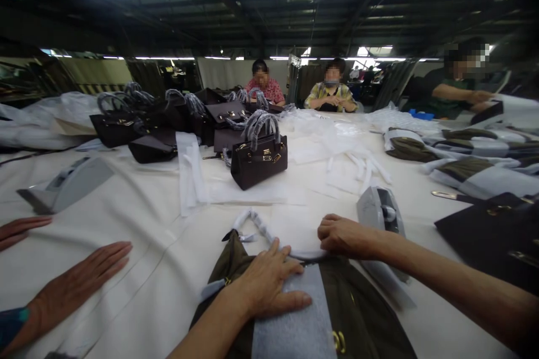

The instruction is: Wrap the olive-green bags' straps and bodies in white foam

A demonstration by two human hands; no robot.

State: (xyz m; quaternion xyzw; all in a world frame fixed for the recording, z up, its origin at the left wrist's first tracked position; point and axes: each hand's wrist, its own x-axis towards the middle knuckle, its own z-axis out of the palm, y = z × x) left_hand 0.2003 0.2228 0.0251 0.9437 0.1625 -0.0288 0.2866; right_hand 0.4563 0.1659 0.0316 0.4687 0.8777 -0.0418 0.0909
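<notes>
A dark olive handbag (362, 314) lies flat at the near edge of the table, with a grey foam strip (295, 325) laid down its front. My left hand (263, 286) rests flat on the top of that strip, fingers stretched out. The bag's handle (256, 224), wrapped in white foam, arches away from me. My right hand (343, 235) is curled closed on the right end of this handle, just above the bag's top edge.
A co-worker's two hands (71, 286) lie flat on the white table cover (160, 269) at the left. A tape dispenser (381, 210) stands right of my right hand, another tape dispenser (67, 182) far left. A dark brown handbag (259, 160) stands mid-table. Three people sit opposite.
</notes>
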